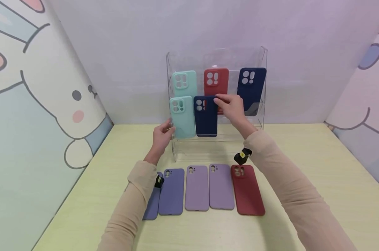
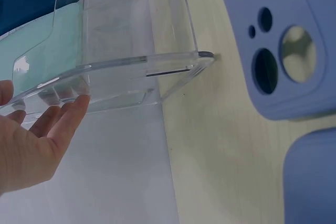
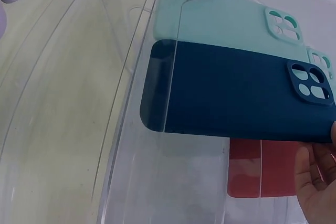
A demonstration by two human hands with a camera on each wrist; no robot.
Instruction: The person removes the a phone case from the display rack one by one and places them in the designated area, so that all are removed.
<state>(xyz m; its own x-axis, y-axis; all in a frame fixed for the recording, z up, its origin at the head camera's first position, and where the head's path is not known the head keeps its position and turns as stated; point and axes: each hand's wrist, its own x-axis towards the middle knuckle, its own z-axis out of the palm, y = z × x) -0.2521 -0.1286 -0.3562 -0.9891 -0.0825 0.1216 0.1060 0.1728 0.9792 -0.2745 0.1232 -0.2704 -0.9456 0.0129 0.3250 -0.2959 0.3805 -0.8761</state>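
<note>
My right hand (image 1: 233, 108) pinches the upper right corner of a navy phone case (image 1: 206, 120). That case stands in the lower tier of a clear acrylic display rack (image 1: 189, 148), its bottom end behind the clear front lip in the right wrist view. Just left of it, a mint phone case (image 1: 183, 122) stands in the same tier. My left hand (image 1: 162, 136) holds the rack's left side edge beside the mint case, with fingers (image 2: 71, 121) against the clear side panel in the left wrist view.
Behind, the upper tier bears another mint case (image 1: 185, 83), a red case (image 1: 216, 82) and a second navy case (image 1: 251, 87). On the table before the rack lie blue-violet cases (image 1: 172, 191), lilac cases (image 1: 197, 188) and a dark red case (image 1: 248, 191).
</note>
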